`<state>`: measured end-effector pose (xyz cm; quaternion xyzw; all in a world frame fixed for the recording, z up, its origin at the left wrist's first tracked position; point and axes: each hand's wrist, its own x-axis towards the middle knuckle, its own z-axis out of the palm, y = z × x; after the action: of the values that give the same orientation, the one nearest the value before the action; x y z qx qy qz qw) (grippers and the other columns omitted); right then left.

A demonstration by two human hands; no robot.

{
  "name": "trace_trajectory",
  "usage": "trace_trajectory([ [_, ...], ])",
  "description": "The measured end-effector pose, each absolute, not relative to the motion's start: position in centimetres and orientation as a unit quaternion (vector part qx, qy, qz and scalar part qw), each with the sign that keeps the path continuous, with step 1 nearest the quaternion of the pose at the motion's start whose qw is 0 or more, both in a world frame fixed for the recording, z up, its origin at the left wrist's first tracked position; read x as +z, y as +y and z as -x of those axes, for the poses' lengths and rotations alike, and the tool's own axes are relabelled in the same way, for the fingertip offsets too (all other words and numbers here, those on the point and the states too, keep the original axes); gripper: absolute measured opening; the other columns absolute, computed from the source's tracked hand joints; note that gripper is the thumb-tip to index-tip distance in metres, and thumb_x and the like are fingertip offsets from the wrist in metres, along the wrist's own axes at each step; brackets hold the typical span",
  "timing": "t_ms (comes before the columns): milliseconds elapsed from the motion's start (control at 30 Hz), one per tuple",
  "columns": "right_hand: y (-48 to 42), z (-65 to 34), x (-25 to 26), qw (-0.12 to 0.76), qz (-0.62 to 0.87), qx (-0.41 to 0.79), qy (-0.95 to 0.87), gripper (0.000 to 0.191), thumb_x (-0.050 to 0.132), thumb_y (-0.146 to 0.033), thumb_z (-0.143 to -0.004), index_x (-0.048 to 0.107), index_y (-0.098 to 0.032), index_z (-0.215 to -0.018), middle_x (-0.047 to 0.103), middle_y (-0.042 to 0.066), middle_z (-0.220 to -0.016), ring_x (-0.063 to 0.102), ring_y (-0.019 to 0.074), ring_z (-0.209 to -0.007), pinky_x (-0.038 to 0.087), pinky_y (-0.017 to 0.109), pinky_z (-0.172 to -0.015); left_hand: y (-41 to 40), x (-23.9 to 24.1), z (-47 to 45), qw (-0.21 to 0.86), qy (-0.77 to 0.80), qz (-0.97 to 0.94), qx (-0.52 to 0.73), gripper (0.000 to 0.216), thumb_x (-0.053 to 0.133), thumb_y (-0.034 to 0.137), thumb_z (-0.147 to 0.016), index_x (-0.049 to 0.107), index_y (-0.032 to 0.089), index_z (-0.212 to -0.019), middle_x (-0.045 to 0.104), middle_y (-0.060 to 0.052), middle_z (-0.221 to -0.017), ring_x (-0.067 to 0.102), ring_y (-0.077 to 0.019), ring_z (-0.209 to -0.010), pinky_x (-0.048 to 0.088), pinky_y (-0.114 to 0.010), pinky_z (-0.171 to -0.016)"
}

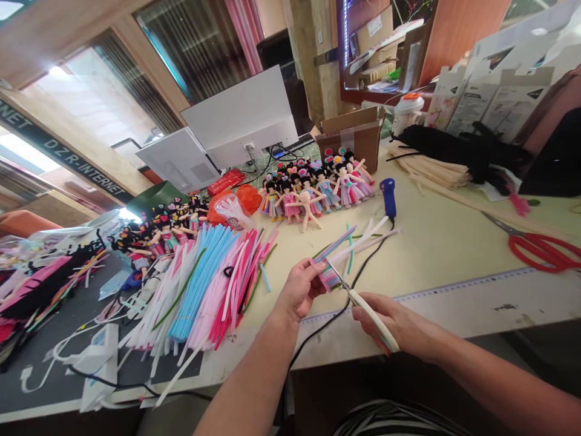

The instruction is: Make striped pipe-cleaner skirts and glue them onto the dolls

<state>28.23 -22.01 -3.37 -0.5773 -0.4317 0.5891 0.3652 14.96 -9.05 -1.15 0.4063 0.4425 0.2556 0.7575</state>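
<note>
My left hand point(303, 286) is closed on a small bundle of pink, lilac and blue pipe cleaners point(333, 277) above the front of the table. White-handled scissors point(370, 316) sit in my right hand point(385, 321), with their blades point(336, 271) reaching to the bundle beside my left fingertips. Whether the blades have cut into it I cannot tell. Behind my hands lie loose pipe cleaners point(358, 242) and a blue glue gun point(388, 197) with a black cord. Farther back stands a plain beige doll figure point(306, 209) made of fuzzy stems.
Bundles of white, blue and pink pipe cleaners point(206, 290) lie to the left. Finished dolls point(318, 181) crowd before a cardboard box point(351, 136). Red-handled scissors point(542, 249) and a long ruler point(449, 284) are at the right. A power strip point(100, 366) is front left.
</note>
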Motion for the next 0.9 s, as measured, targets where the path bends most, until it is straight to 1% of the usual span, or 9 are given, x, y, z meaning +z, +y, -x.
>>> trace_trajectory([
  [233, -22.0, -28.2, -3.6, 0.363, 0.577, 0.583, -0.442, 0.04, 0.052, -0.058, -0.082, 0.039, -0.023, -0.069, 0.041, -0.007, -0.056, 0.04, 0.0079, -0.045, 0.035, 0.023, -0.044, -9.0, -1.2, -14.8, 0.755, 0.441, -0.418, 0.247, 0.028, 0.08, 0.027, -0.064, 0.057, 0.017, -0.077, 0.064, 0.001, -0.066, 0.061, -0.0118, -0.057, 0.048, -0.024, -0.056],
  [333, -22.0, -28.3, -3.7, 0.356, 0.584, 0.572, -0.452, 0.036, 0.051, -0.055, -0.084, 0.04, -0.023, -0.07, 0.041, -0.007, -0.058, 0.042, 0.0083, -0.046, 0.037, 0.024, -0.044, -8.5, -1.1, -14.4, 0.748, 0.433, -0.449, 0.225, 0.035, 0.083, 0.037, -0.063, 0.055, 0.018, -0.074, 0.06, 0.003, -0.061, 0.056, -0.0104, -0.052, 0.045, -0.023, -0.052],
  [433, -22.0, -28.4, -3.7, 0.352, 0.586, 0.568, -0.459, 0.034, 0.052, -0.052, -0.084, 0.04, -0.023, -0.071, 0.042, -0.006, -0.058, 0.043, 0.009, -0.047, 0.037, 0.024, -0.044, -7.8, -1.1, -14.1, 0.742, 0.425, -0.464, 0.231, 0.039, 0.081, 0.045, -0.064, 0.052, 0.019, -0.071, 0.057, 0.004, -0.06, 0.054, -0.0099, -0.051, 0.044, -0.023, -0.051],
  [667, -22.1, -28.2, -3.6, 0.362, 0.565, 0.601, -0.434, 0.036, 0.055, -0.053, -0.083, 0.04, -0.023, -0.071, 0.042, -0.008, -0.056, 0.043, 0.0086, -0.046, 0.036, 0.024, -0.046, -7.3, -1.2, -14.0, 0.724, 0.432, -0.478, 0.248, 0.035, 0.082, 0.038, -0.061, 0.054, 0.018, -0.07, 0.058, 0.004, -0.057, 0.052, -0.009, -0.05, 0.044, -0.023, -0.053],
  [900, -22.3, -28.4, -2.9, 0.366, 0.541, 0.61, -0.448, 0.034, 0.052, -0.053, -0.085, 0.042, -0.023, -0.072, 0.045, -0.006, -0.06, 0.046, 0.0092, -0.05, 0.04, 0.025, -0.051, -7.8, -1.0, -14.2, 0.726, 0.425, -0.476, 0.258, 0.036, 0.082, 0.036, -0.06, 0.051, 0.019, -0.067, 0.056, 0.005, -0.055, 0.051, -0.0091, -0.049, 0.044, -0.024, -0.054],
])
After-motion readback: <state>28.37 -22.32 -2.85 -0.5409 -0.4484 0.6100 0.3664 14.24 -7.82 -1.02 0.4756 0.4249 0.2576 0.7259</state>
